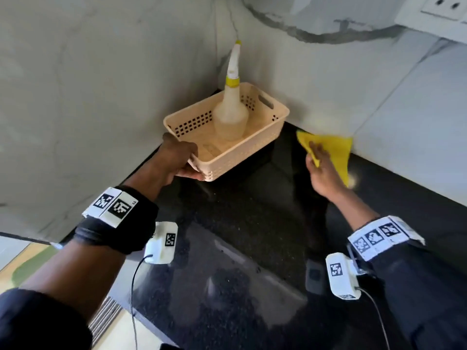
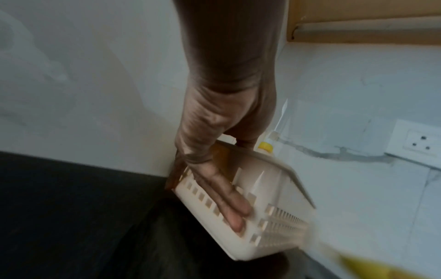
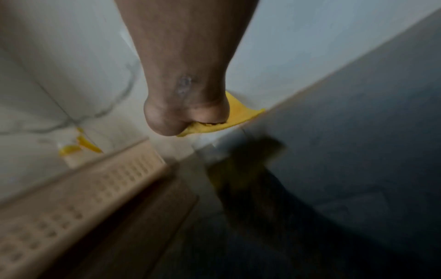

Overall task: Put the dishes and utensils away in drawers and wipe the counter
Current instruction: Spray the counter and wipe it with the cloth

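A beige perforated basket sits in the corner of the black counter, with its near end raised off the surface. A pale spray bottle with a yellow collar stands inside it. My left hand grips the basket's near left corner, thumb over the rim and fingers under the wall of the basket. To the right, my right hand presses flat on a yellow cloth on the counter against the wall. In the right wrist view the cloth pokes out from under my right hand.
White marble walls meet right behind the basket and hem in the counter at the back and right. A wall socket is mounted high on the right wall. The counter's front edge runs at the lower left.
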### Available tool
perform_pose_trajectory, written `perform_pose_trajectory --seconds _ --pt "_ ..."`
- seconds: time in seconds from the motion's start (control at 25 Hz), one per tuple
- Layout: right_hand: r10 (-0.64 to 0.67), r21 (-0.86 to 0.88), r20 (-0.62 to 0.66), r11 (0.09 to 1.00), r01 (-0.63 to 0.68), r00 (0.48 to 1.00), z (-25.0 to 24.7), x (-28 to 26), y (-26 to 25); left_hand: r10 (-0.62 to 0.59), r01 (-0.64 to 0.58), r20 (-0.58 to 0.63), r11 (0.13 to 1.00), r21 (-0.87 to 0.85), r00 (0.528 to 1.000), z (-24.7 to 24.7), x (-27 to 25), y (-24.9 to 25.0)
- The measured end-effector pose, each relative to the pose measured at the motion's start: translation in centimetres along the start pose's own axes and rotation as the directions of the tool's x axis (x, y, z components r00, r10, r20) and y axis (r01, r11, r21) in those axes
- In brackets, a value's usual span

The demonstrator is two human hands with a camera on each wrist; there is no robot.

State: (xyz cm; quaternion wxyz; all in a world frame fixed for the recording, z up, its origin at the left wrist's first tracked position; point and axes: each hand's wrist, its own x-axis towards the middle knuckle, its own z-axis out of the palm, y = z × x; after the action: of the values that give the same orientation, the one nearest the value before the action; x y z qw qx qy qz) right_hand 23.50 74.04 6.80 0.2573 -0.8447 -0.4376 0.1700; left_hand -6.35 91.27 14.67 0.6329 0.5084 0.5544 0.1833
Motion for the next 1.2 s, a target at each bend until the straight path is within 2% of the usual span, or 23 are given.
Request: perform_pose_trajectory --seconds 0.04,0.12,0.2,0.28,0.36,0.48,0.56,0.64,0.76,0.84,0.88,0.92,0.96,1.0,1.04,1.08,1.12,1.2 --pt "0.075 -0.148 0.054 0.987 -0.066 0.996 1.9 0.7 0.1 -0.012 0.013 0.008 1.000 -0.013 1.000 -0.3 -0.2 0.7" --pt "0.127 -0.340 0.041 0.934 -0.105 0.991 4.0 1.9 -1.3 -0.027 0.026 0.024 1.000 0.008 0.999 -1.3 -0.9 1.6" --pt "0.120 -0.346 0.041 0.933 -0.098 0.992 4.7 3.5 -3.9 -0.026 0.024 0.040 0.998 0.052 0.999 -2.5 -1.9 2.5" --pt "0.104 -0.361 0.095 0.931 -0.063 0.990 5.8 5.8 -6.6 -0.027 0.022 0.078 0.998 0.062 0.997 -3.5 -3.7 3.4" --pt "0.040 -0.297 0.162 0.955 0.011 0.986 6.9 7.2 -10.2 -0.033 0.027 0.089 0.998 0.064 0.995 -4.8 -5.5 4.2" --pt "-0.101 0.034 0.213 0.995 0.096 0.972 8.4 7.6 -14.6 -0.049 0.045 0.067 0.997 0.063 0.997 -6.8 -7.8 4.9" --pt "-0.153 -0.022 0.338 0.985 0.170 0.929 8.4 6.4 -16.8 -0.064 0.060 0.073 0.997 0.049 0.995 -7.8 -8.7 5.0" --pt "-0.173 -0.078 0.473 0.968 0.237 0.864 9.0 4.8 -18.2 -0.077 0.073 0.072 0.996 0.054 0.994 -8.6 -9.2 5.1" --pt "-0.372 -0.001 0.451 0.909 0.417 0.811 10.6 0.9 -18.8 -0.067 0.063 0.050 0.994 0.085 0.996 -7.9 -9.2 6.0" --pt "-0.499 0.096 0.523 0.840 0.534 0.691 11.8 -2.6 -17.2 -0.041 0.037 0.045 0.994 0.101 0.998 -7.1 -8.9 6.9" --pt "-0.504 0.229 0.563 0.856 0.463 0.655 11.8 -4.3 -16.1 -0.026 0.021 0.046 0.994 0.103 0.999 -6.6 -8.7 7.5" --pt "-0.435 0.388 0.586 0.891 0.235 0.683 11.0 -5.5 -14.7 -0.013 0.008 0.050 0.995 0.099 0.999 -6.3 -8.6 8.0" --pt "-0.304 0.540 0.597 0.837 -0.092 0.742 9.3 -6.1 -13.6 0.000 -0.006 0.060 0.996 0.092 0.998 -6.0 -8.6 8.6" --pt "-0.122 0.641 0.586 0.674 -0.366 0.801 7.5 -5.5 -12.0 0.011 -0.016 0.070 0.997 0.076 0.997 -5.8 -8.6 9.0" --pt "0.045 0.714 0.536 0.508 -0.481 0.843 5.5 -4.3 -10.3 0.016 -0.020 0.080 0.998 0.056 0.997 -5.7 -8.7 9.4" --pt "0.147 0.785 0.439 0.418 -0.458 0.887 3.2 -2.5 -8.4 0.016 -0.019 0.087 0.999 0.039 0.996 -5.7 -8.7 9.8" --pt "0.225 0.853 0.297 0.374 -0.364 0.928 1.0 -0.3 -6.9 0.012 -0.014 0.091 0.999 0.029 0.996 -5.7 -8.6 10.0" --pt "0.219 0.937 0.078 0.316 -0.146 0.973 -2.3 4.4 -6.3 -0.005 0.002 0.097 1.000 0.025 0.995 -5.8 -8.4 10.3"
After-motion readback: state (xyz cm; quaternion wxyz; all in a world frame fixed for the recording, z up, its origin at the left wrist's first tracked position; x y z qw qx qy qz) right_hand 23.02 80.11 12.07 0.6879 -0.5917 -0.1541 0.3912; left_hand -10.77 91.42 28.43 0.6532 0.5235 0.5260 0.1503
